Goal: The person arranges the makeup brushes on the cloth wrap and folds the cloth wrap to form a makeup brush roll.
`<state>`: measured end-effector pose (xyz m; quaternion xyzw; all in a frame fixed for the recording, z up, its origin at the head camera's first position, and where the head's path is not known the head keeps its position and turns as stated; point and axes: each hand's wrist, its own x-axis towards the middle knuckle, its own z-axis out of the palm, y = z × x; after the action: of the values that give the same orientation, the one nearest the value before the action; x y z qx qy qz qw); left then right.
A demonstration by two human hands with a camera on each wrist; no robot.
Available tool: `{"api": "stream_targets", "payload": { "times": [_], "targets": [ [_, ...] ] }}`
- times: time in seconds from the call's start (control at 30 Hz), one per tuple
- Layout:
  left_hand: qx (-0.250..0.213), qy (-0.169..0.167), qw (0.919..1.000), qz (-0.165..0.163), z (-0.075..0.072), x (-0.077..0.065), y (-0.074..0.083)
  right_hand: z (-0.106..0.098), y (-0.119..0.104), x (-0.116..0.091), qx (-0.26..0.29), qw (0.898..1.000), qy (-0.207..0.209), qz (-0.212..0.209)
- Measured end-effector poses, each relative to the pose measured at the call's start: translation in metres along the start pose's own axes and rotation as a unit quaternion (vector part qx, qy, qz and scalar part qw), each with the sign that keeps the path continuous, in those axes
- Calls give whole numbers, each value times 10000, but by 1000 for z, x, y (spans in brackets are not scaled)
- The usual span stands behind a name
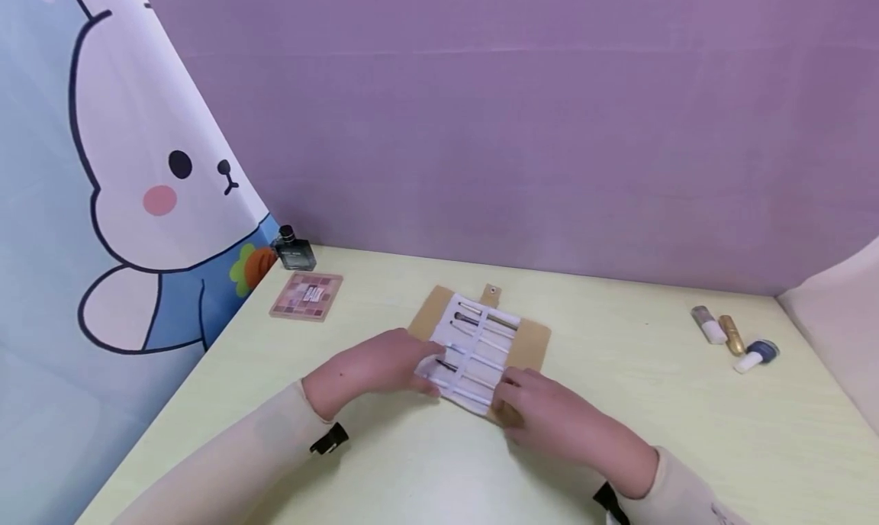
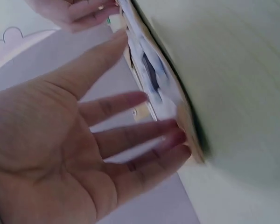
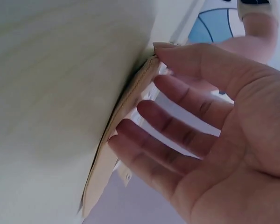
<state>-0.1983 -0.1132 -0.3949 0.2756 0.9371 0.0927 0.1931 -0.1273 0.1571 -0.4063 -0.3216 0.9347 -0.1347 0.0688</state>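
A tan and white makeup brush case (image 1: 532, 346) lies unfolded on the table, with several makeup brushes (image 1: 494, 326) held under a white strap. My left hand (image 1: 387, 361) is at the case's left edge; in the left wrist view its extended fingers (image 2: 130, 137) reach the case's rim, thumb apart from them. At the near right corner, my right hand (image 1: 556, 414) touches the tan border. Its thumb tip meets the corner in the right wrist view, while the loosely bent fingers (image 3: 177, 126) lie over the flap. The palms hide part of the case.
Back left stand a dark perfume bottle (image 1: 297, 252) and a pink eyeshadow palette (image 1: 307, 296). Toward the right lie a small white-capped bottle (image 1: 709, 325), a gold tube (image 1: 732, 336) and a dark blue bottle with a white cap (image 1: 758, 354). A purple cloth (image 1: 515, 151) hangs behind the table.
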Motion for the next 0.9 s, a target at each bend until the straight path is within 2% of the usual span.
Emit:
{"api": "stream_targets", "payload": {
  "times": [0.33, 0.47, 0.6, 0.9],
  "targets": [
    [-420, -76, 9979, 482, -3, -4, -13, -2, 24, -15, -15, 9978, 367, -551],
    [-406, -177, 9971, 618, -3, -5, -18, 0, 30, -18, 62, 9973, 432, -583],
    [-277, -114, 9961, 830, -2, -4, -22, 1, 32, -20, -7, 9965, 540, -645],
    [-201, -61, 9942, 1050, -1, -4, -27, 5, 30, -23, 31, 9954, 836, -462]
  ]
}}
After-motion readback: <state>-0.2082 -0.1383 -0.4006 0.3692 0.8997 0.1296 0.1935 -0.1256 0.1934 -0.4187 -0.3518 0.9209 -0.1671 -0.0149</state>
